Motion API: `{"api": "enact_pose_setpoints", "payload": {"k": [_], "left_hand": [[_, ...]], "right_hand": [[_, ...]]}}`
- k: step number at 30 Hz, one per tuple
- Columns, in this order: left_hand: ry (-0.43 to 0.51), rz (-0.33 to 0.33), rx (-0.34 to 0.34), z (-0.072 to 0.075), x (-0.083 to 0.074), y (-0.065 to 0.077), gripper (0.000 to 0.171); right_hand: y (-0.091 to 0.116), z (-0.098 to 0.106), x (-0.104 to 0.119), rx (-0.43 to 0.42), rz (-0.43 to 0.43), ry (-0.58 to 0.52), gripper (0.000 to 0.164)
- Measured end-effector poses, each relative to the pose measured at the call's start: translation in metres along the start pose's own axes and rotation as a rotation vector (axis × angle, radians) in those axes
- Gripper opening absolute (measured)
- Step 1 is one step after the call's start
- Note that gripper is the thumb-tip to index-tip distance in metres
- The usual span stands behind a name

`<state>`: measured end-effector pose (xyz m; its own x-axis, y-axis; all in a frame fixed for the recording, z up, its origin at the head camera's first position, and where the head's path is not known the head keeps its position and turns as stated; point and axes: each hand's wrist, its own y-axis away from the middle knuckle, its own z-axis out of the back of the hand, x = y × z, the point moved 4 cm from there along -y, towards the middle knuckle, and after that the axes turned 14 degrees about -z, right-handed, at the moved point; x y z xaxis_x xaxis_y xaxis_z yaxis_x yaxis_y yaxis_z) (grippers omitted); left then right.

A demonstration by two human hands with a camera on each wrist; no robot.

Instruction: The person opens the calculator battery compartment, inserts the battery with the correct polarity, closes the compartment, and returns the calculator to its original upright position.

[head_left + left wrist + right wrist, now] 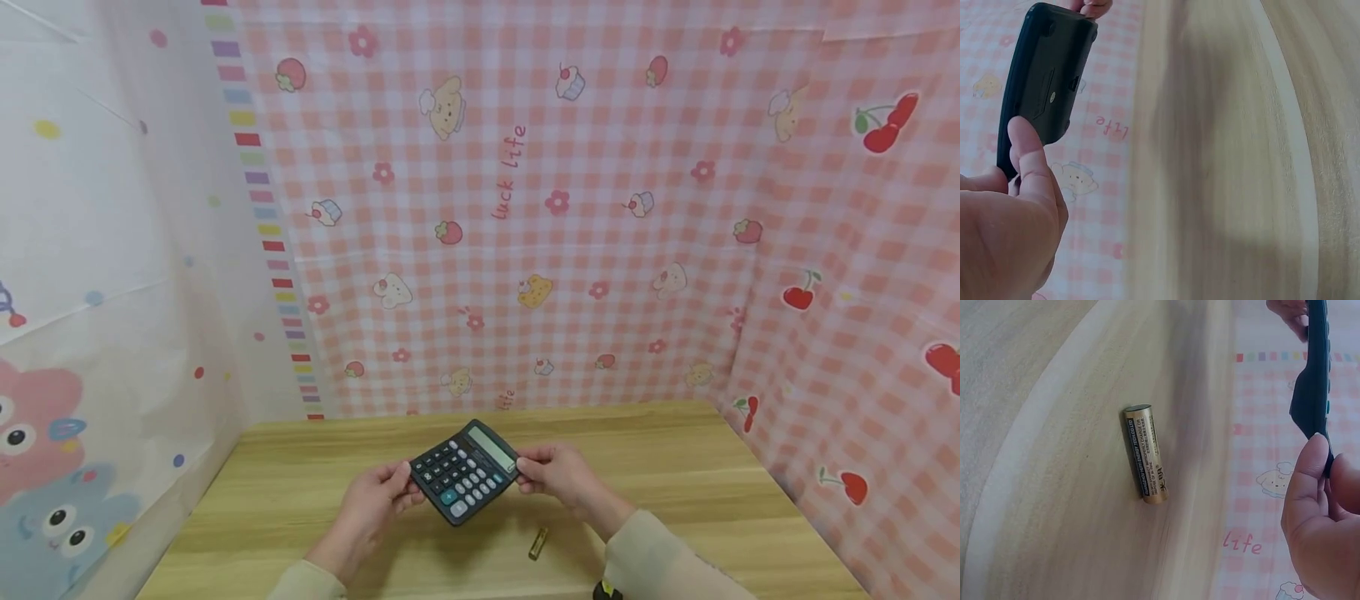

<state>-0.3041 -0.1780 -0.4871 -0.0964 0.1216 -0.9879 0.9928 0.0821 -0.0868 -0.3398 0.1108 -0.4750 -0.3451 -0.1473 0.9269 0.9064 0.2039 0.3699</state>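
A black desk calculator [467,473] is held up over the wooden table, tilted, its keys and grey display facing the head camera. My left hand [373,507] pinches its left corner between thumb and fingers. At the opposite corner, beside the display, my right hand [561,479] pinches the edge. The left wrist view shows the calculator's dark underside [1044,75] with a battery cover outline and a small round sticker. Below the right hand, a gold battery [1146,454] with printed text lies on its side on the table, touched by neither hand.
A black object with a yellow mark [606,590] sits at the table's front edge, partly hidden by the right sleeve. The wooden table [300,467] ends against a pink checked cloth [495,275] at the back. More patterned cloth hangs on both sides.
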Motion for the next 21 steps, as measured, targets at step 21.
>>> {"api": "enact_pose_setpoints", "payload": {"k": [21], "left_hand": [[-0.017, 0.066, -0.072, 0.001, 0.004, 0.004, 0.030]], "right_hand": [[-0.001, 0.011, -0.002, 0.011, -0.009, -0.037, 0.025]]}}
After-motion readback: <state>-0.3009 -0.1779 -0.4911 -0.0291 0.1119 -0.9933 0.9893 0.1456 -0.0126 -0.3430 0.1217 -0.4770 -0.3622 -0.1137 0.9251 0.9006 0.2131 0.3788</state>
